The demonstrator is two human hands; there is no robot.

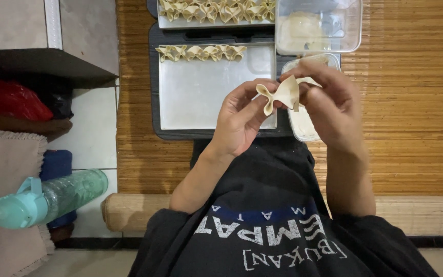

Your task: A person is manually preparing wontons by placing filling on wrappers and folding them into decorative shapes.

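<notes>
Both hands pinch one pale folded dough wrapper point(283, 95) at centre: left hand point(239, 123) fingers closed on its lower fold, right hand point(331, 102) gripping the upper edge. At 12 o'clock, the near metal tray point(216, 102) holds one short row of folded pieces point(201, 52), mostly unfilled; the far tray point(216, 23) looks full. A clear plastic tub point(319, 25) sits at 1 o'clock.

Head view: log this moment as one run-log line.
left hand: pinching pale folded dough piece | right hand: pinching same piece | below: silver metal tray, one row of folded pieces
</notes>
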